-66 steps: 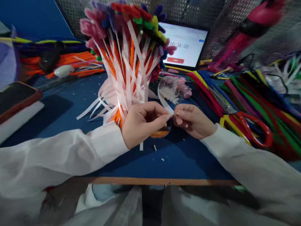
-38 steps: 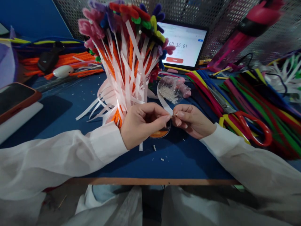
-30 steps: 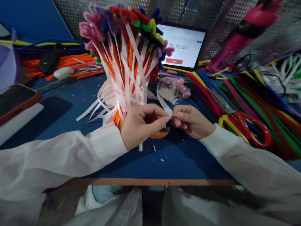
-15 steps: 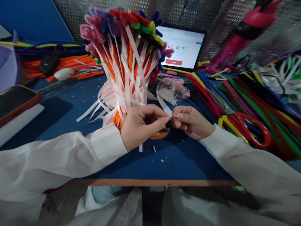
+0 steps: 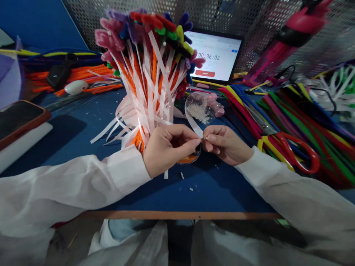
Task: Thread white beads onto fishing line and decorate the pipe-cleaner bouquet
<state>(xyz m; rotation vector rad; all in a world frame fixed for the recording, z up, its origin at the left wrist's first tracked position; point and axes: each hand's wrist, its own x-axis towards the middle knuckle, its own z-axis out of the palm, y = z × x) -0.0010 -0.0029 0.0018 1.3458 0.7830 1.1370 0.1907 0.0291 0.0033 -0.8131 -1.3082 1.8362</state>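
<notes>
My left hand [image 5: 173, 147] is closed in a pinch at the end of a white ribbon [image 5: 194, 125], which curves down to my fingertips. Touching it fingertip to fingertip, my right hand [image 5: 226, 144] pinches a tiny pale bead [image 5: 206, 138], partly hidden by the thumb. Behind my left wrist stands a bouquet of fuzzy pipe-cleaner flowers [image 5: 155, 22] with orange stems and many white ribbon strips [image 5: 151, 96]. A clear bag of small pale beads [image 5: 198, 112] lies just beyond my hands. Loose beads [image 5: 182, 175] rest on the blue table nearer me.
Red-handled scissors [image 5: 301, 151] lie on coloured pipe cleaners [image 5: 310, 125] at right. A tablet [image 5: 213, 55] showing a timer and a pink bottle [image 5: 285, 44] stand behind. Left are a phone [image 5: 22, 120], a white oval case [image 5: 76, 87] and orange pipe cleaners [image 5: 97, 70]. A round object [image 5: 190, 159] sits under my hands.
The timer on the tablet has moved on by one second. Both hands keep nearly the same pinch and place.
</notes>
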